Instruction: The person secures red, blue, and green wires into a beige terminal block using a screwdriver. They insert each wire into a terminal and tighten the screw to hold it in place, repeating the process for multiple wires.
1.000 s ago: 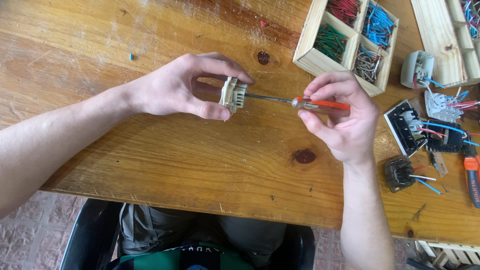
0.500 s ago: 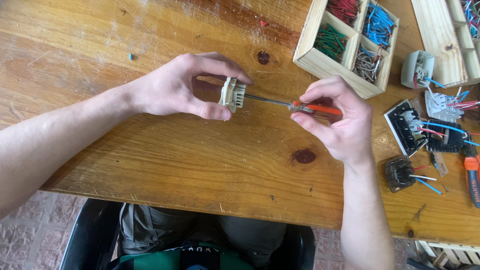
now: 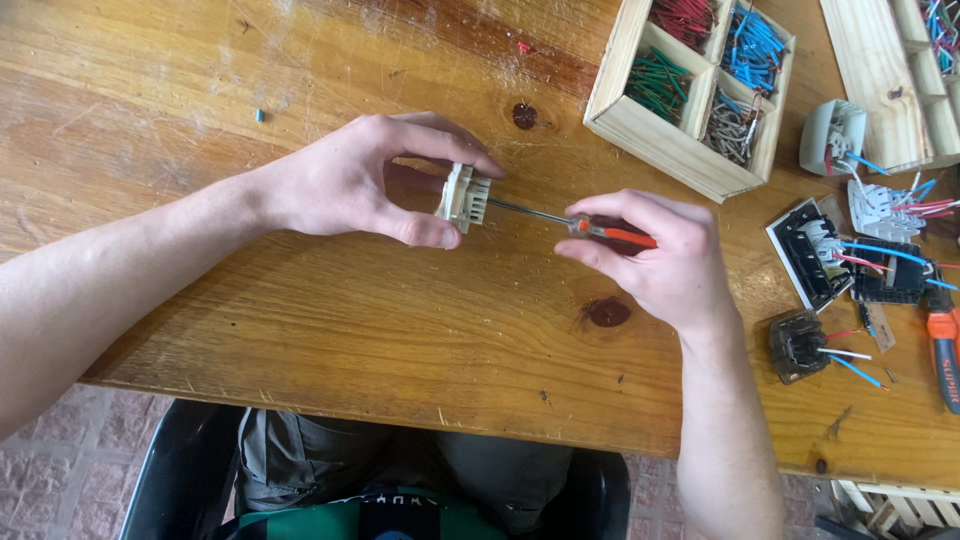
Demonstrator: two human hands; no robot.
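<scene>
A wide wooden surface [image 3: 200, 330] fills the view, knotted and scratched. At its far right edge lies a long wooden tray [image 3: 880, 70], cut off by the frame, with red and blue wire ends showing in one compartment. Just left of it stands a smaller wooden box [image 3: 650, 130] split into four compartments: red wire pieces at the far left, blue at the far right, green at the near left, and greyish pieces at the near right.

The left hand [image 3: 350, 180] is closed on a small cream socket part [image 3: 465, 197], thumb under it and forefinger over it, holding it above the surface near the middle. The right hand [image 3: 660, 260] is closed on the orange handle of a screwdriver [image 3: 560, 218], pinched between thumb and fingertips; its metal shaft runs left and its tip meets the socket part.

To the right of that hand lie several dismantled socket modules [image 3: 830, 260] with red, blue and white wires, and orange-handled pliers [image 3: 942, 340] at the edge. A tiny blue wire scrap [image 3: 259, 115] lies alone, far left.
</scene>
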